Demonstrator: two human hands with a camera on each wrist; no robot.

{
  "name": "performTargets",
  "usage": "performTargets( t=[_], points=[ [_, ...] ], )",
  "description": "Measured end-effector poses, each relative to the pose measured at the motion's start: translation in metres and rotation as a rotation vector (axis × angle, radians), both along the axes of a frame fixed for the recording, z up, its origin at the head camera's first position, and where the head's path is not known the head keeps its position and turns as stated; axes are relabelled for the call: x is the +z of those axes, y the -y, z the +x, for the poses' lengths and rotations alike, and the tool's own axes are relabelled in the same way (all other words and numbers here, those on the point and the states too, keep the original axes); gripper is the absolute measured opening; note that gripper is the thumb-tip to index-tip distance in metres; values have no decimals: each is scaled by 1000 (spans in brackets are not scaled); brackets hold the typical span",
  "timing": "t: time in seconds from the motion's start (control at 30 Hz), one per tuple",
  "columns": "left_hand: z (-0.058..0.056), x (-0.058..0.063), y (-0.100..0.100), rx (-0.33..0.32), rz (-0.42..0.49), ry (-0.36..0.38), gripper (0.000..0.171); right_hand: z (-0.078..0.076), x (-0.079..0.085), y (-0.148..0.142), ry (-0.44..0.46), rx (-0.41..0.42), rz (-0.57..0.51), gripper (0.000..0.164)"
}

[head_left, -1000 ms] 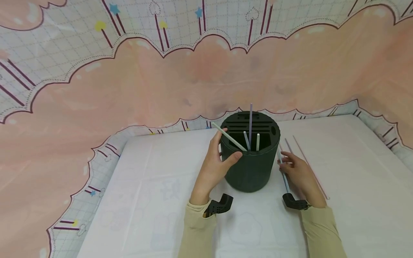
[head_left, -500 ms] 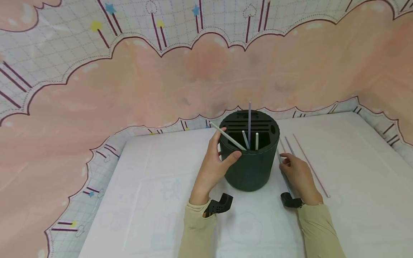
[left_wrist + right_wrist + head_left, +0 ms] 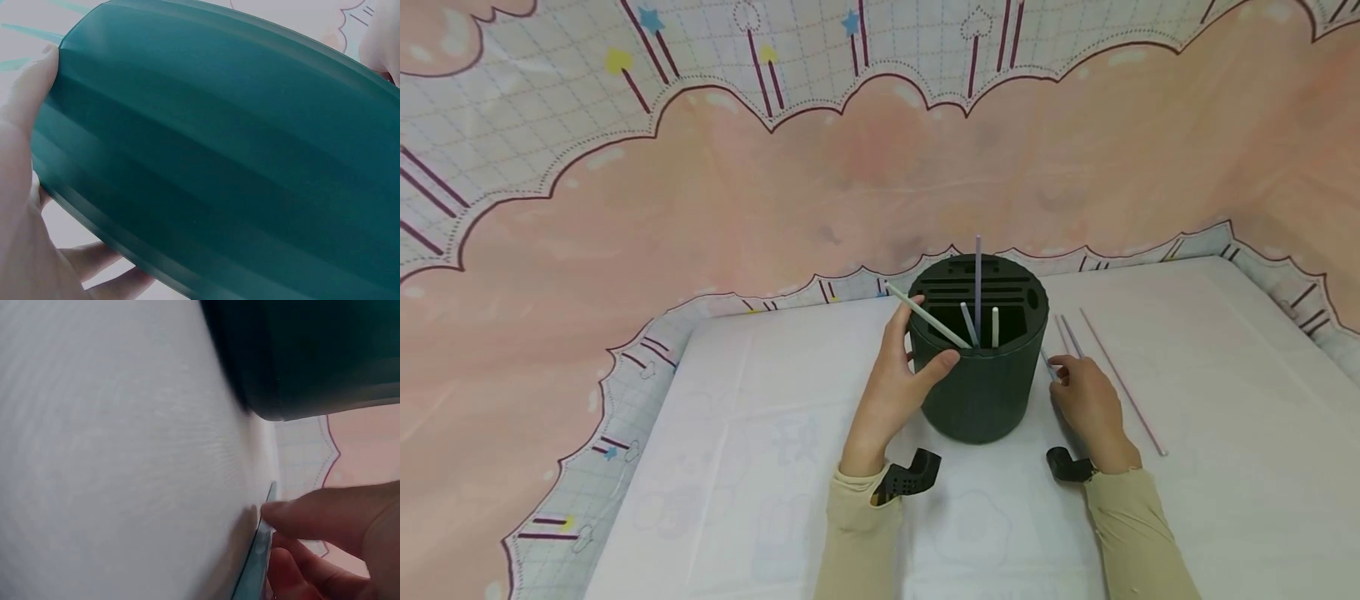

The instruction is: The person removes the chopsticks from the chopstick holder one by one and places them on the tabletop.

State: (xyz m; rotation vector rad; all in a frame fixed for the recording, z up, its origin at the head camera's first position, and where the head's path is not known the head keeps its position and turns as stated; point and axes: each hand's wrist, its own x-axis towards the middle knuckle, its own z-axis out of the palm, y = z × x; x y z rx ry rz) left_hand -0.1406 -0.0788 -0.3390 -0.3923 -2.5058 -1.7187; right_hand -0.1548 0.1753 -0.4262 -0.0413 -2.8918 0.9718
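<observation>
In the head view a dark green pen holder [image 3: 977, 396] with a slotted top stands on the table. My left hand [image 3: 891, 379] grips its left side, thumb at the front of the rim. A tall purple stick [image 3: 978, 279] rises from the holder's front opening. A pale green stick [image 3: 928, 317] leans left there, beside a short blue stick [image 3: 969, 325] and another pale one [image 3: 996, 327]. To the right of the holder, my right hand [image 3: 1090, 408] pinches a thin light-blue stick [image 3: 253, 569] between thumb and fingers, low over the white table; the hand hides much of it.
Beyond the right hand lie a long pink stick [image 3: 1123, 383], a grey-blue stick [image 3: 1072, 335] and another pinkish stick [image 3: 1061, 333]. A white cover [image 3: 737, 467] lies over the table. A patterned peach cloth [image 3: 760, 200] hangs behind and at the sides.
My right hand has shifted slightly left, and its fingers have drawn together on the light-blue stick. The left hand keeps its grip on the pen holder.
</observation>
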Motion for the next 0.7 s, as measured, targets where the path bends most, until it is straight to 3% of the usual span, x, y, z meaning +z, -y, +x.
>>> performTargets(
  t=[0.27, 0.47, 0.57, 0.7],
  points=[
    [2, 1, 1, 8, 0, 6, 73, -3, 0, -3, -21, -5, -142, 28],
    [1, 1, 2, 2, 2, -5, 73, -1, 11, 2, -55, -65, -233, 31],
    [1, 0, 1, 0, 2, -3, 73, 2, 20, 7, -123, -112, -271, 31],
    [2, 0, 2, 5, 1, -4, 72, 5, 35, 16, -291, -154, -359, 27]
  ],
)
